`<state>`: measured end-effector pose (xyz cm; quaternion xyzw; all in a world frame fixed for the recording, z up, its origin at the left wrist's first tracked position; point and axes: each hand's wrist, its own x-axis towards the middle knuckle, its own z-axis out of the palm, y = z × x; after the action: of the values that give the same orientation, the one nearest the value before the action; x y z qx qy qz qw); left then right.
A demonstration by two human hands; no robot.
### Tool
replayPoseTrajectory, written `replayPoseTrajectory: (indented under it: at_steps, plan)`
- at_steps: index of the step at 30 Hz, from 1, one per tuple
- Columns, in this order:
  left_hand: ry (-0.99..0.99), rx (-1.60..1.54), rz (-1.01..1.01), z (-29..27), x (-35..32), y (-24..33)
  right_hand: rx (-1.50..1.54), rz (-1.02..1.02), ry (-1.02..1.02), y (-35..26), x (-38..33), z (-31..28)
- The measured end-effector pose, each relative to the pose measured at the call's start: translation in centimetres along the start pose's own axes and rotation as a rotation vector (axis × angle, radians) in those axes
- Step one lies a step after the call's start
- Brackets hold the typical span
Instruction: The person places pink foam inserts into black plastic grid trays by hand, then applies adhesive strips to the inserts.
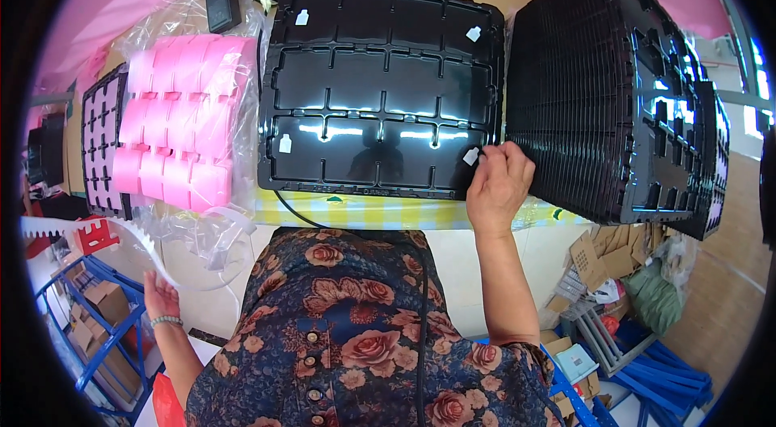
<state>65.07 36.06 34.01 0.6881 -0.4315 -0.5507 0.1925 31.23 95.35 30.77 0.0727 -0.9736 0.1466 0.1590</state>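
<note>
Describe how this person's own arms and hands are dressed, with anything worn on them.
Both forearms are bare. The left hand has a pale beaded bracelet at the wrist. The right hand wears no glove, ring or band that shows. A dark floral garment with pinkish roses and a button row covers the body and upper arms.

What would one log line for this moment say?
right hand: touching white tag on black tray | left hand: on white strip | pink rolls: left

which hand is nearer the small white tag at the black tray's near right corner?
Right. The right hand is at the white tag on the black tray; the left hand hangs low, far left.
</note>
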Motion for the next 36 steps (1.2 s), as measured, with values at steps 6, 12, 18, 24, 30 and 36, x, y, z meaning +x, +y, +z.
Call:
replayPoseTrajectory:
  at_steps: [6, 12, 18, 24, 30, 36]
  plan:
    - [0.086, 0.324, 0.159, -0.7, -2.1, -8.3, -0.037, -0.107, -0.140, -1.2, -1.9, -1.0]
    - [-0.283, 0.435, 0.604, 11.1, -11.1, -7.9, -0.080, -0.081, -0.112, -1.0, -0.9, -0.5]
    - [-0.235, 0.621, 1.377, 17.8, -19.5, -3.2, -0.019, -0.118, -0.173, -1.3, -1.9, -1.2]
    - [-0.785, 1.093, 1.660, 26.7, -24.1, -1.6, -0.089, -0.089, -0.162, -1.2, -1.6, -1.0]
    - [-0.778, 1.359, 1.680, 29.0, -20.9, -3.5, -0.114, -0.091, -0.207, -1.6, -1.6, -1.3]
    - [-0.799, 1.381, 1.686, 29.7, -19.8, -2.8, -0.168, -0.066, -0.205, -2.5, -1.5, -1.2]
